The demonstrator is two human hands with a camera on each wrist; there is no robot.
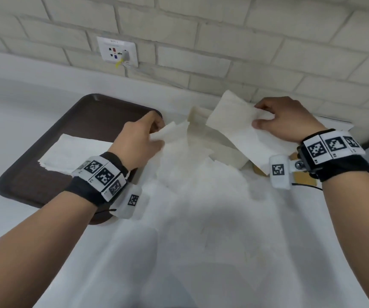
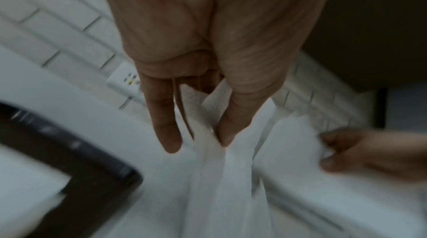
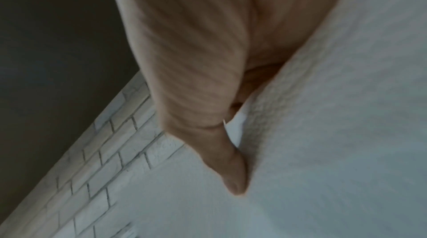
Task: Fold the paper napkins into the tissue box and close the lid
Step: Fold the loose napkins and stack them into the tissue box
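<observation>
My left hand (image 1: pixel 156 132) pinches the top edge of a white napkin (image 1: pixel 179 156) that hangs down to the white table; in the left wrist view thumb and fingers (image 2: pixel 171 143) clamp that napkin (image 2: pixel 219 187). My right hand (image 1: pixel 258 115) pinches the right edge of a second napkin sheet (image 1: pixel 234 130) and holds it up near the wall; in the right wrist view its thumb (image 3: pixel 235 183) presses on the sheet (image 3: pixel 335 114). A tan, box-like object (image 1: pixel 259 170) shows under the right wrist, mostly hidden. I cannot tell whether it is the tissue box.
A dark brown tray (image 1: pixel 103 116) lies at the left and carries a flat stack of white napkins (image 1: pixel 72 152). More cream paper (image 1: pixel 198 116) lies between my hands by the brick wall (image 1: pixel 223 41). A wall socket (image 1: pixel 116 51) sits above the tray.
</observation>
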